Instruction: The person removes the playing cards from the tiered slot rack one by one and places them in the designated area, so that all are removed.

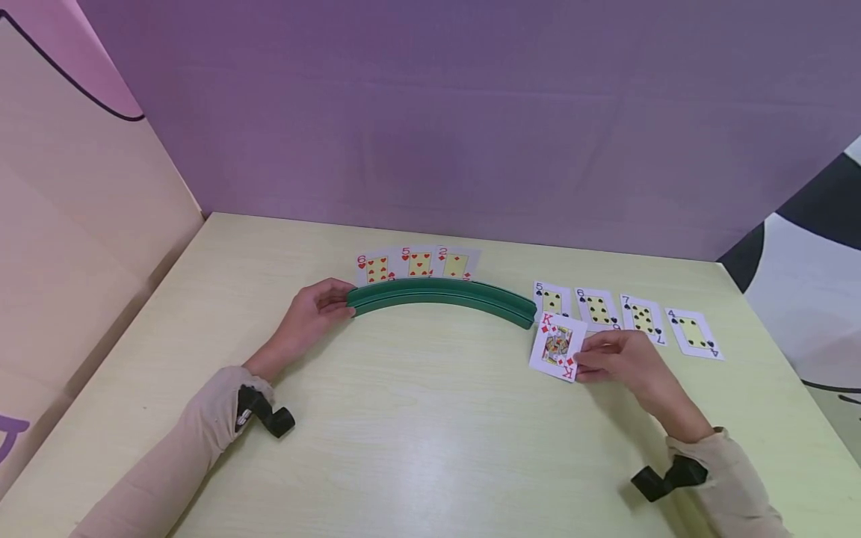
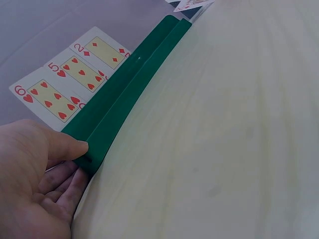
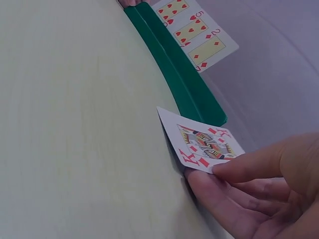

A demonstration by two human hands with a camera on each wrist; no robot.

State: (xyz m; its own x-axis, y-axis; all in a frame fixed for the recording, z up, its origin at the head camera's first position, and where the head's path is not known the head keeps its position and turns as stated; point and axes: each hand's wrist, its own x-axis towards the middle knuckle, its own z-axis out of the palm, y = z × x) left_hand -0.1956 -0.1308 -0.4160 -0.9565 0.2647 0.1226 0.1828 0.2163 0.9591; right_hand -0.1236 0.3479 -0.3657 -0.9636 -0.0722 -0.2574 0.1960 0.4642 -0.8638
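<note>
A curved green card holder (image 1: 437,293) lies across the middle of the table. Three cards stand in it toward its left half: the six of hearts (image 2: 50,102), the five of hearts (image 2: 79,73) and the two of diamonds (image 2: 105,51). My left hand (image 1: 316,306) grips the holder's left end, thumb on top and fingers beneath. Between thumb and fingers my right hand (image 1: 625,366) pinches the king of diamonds (image 1: 558,346), face up, close to the holder's right end. Whether the card touches the holder I cannot tell.
Right of the holder, the five of spades (image 1: 552,300), six of spades (image 1: 597,308), seven of spades (image 1: 642,319) and four of spades (image 1: 694,333) lie face up in a row. The pale wooden table (image 1: 417,418) meets a purple backdrop (image 1: 471,134) at its far edge.
</note>
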